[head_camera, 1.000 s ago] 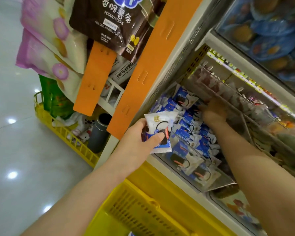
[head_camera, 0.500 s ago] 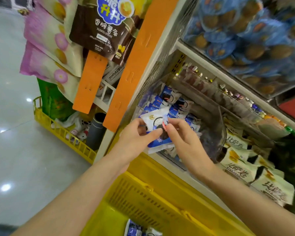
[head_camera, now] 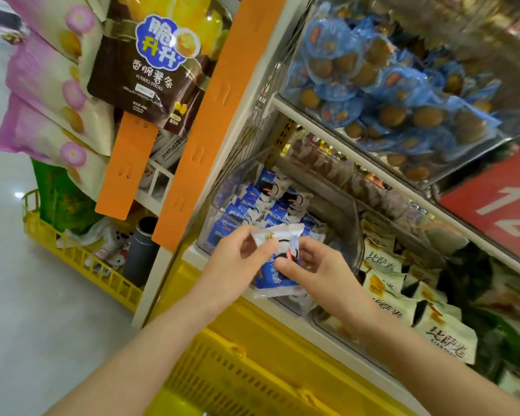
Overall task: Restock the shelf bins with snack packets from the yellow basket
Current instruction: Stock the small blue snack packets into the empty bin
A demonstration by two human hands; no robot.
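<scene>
Both hands hold a small stack of blue-and-white snack packets (head_camera: pixel 275 276) in front of the clear shelf bin (head_camera: pixel 210 235). My left hand (head_camera: pixel 237 265) grips the stack from the left, thumb on the white top edge. My right hand (head_camera: pixel 309 271) pinches the front packet from the right. The bin behind holds several packets of the same kind (head_camera: pixel 270 199). The yellow basket (head_camera: pixel 237 370) sits directly below my forearms, its inside mostly out of view.
To the right, a neighbouring bin holds cream-and-black packets (head_camera: pixel 403 298). The shelf above carries a bin of blue-wrapped round snacks (head_camera: pixel 388 85). Orange hanging strips (head_camera: pixel 192 139) with chip bags (head_camera: pixel 150 61) hang left. A second yellow crate (head_camera: pixel 72 256) stands on the floor.
My right hand came out of the bin and joined my left hand on the packets. The stack has moved slightly lower and toward me, and my view tilted up.
</scene>
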